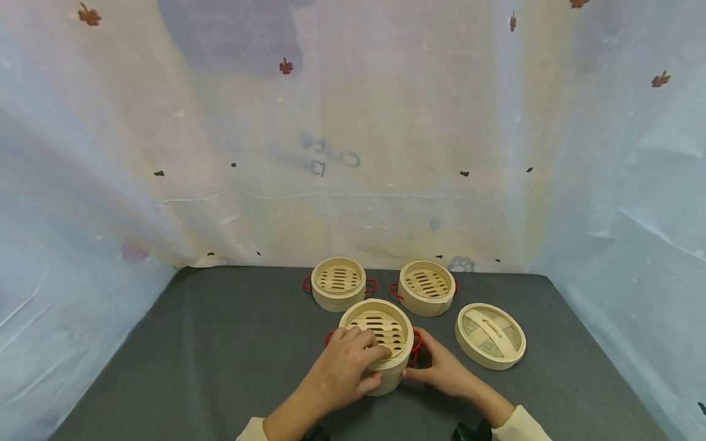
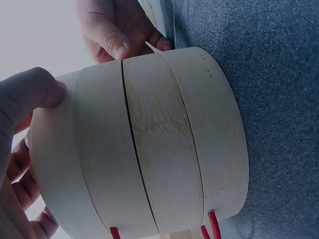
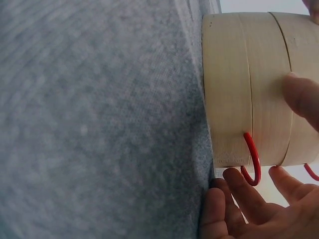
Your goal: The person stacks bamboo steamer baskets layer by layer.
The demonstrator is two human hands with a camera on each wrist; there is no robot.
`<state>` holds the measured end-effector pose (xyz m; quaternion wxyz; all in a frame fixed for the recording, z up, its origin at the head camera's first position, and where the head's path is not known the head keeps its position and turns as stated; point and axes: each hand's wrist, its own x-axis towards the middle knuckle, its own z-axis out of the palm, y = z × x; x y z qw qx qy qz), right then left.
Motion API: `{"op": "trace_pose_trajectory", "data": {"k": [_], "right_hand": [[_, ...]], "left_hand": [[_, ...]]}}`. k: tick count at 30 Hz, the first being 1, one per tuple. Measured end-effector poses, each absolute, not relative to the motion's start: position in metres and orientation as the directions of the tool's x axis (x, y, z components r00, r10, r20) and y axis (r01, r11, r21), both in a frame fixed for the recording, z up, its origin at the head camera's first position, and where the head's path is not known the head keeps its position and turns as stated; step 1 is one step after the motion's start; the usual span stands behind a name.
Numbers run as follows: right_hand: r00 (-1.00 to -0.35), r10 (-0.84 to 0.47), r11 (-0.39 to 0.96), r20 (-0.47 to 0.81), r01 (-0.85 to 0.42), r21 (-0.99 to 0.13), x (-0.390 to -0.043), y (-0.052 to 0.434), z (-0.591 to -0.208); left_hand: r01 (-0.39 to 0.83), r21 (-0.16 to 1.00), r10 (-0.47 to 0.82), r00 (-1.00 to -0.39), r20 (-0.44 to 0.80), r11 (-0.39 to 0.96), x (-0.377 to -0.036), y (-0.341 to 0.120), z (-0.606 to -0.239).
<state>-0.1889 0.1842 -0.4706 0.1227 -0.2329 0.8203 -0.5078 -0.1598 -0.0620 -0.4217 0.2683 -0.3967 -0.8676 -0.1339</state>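
Grey cloth table, pale sheet backdrop. Stacked bamboo steamer (image 1: 380, 349) near the front edge, left hand (image 1: 344, 370) curled over its rim, right hand (image 1: 441, 367) gripping its side. Looks light, stiff and smooth; best held by the walls.

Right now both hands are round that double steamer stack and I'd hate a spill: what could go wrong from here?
1. The left hand grips the stacked steamer at its upper part; lifting may separate the tiers at the seam.
2. The right hand sits by the red wire handle, which could snag a finger.
3. The lid and two single baskets lie close by; a sideways move may knock them.
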Motion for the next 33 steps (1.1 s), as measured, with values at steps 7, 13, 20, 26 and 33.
{"op": "trace_pose_trajectory", "data": {"k": [7, 13, 20, 26, 33], "right_hand": [[-0.856, -0.516, 0.371, 0.042, -0.267, -0.89, -0.189, 0.185, -0.47], [-0.855, -0.516, 0.358, 0.049, -0.267, -0.895, -0.189, 0.185, -0.473], [-0.851, -0.52, 0.334, 0.075, -0.283, -0.899, -0.188, 0.186, -0.47], [-0.837, -0.527, 0.259, 0.148, -0.324, -0.91, -0.186, 0.187, -0.46], [-0.832, -0.508, 0.234, 0.225, -0.385, -0.893, -0.189, 0.186, -0.453]], "left_hand": [[0.758, 0.007, 0.622, -0.539, 0.568, 0.652, -0.158, -0.063, -0.42], [0.751, 0.018, 0.618, -0.557, 0.555, 0.66, -0.158, -0.063, -0.419], [0.755, 0.075, 0.603, -0.576, 0.551, 0.652, -0.158, -0.065, -0.42], [0.769, 0.1, 0.594, -0.563, 0.575, 0.632, -0.16, -0.07, -0.418], [0.767, 0.094, 0.572, -0.548, 0.611, 0.635, -0.161, -0.079, -0.414]]}}
